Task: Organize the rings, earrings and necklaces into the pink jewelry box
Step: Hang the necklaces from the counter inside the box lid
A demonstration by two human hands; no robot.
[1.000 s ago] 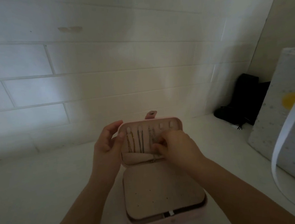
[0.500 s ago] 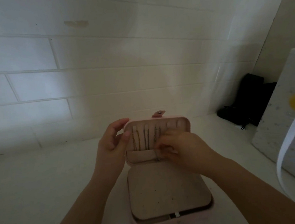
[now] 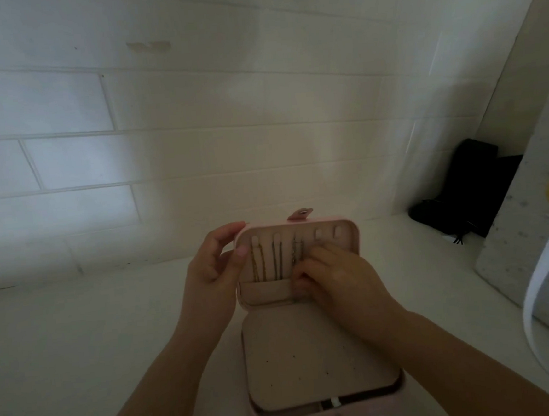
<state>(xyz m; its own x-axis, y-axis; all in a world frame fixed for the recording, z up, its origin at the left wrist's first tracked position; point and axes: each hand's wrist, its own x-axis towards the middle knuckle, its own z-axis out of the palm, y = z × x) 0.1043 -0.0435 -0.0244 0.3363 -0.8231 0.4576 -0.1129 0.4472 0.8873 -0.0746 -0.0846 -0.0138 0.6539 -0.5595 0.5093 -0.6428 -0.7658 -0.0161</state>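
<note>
Pink jewelry box (image 3: 317, 398), open on counter (image 3: 96, 336): left hand (image 3: 213, 265) steadies upright lid, fingers curled on its edge; right hand (image 3: 334, 275) (lower than a second ago) pinches third necklace (image 3: 296, 248) at lid pocket, tucking nearly done.

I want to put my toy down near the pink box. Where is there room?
The white counter left of the pink jewelry box, out from the left hand, is bare. Right is crowded: a black pouch and spotted bag. A narrower strip lies between the right hand and them.
</note>
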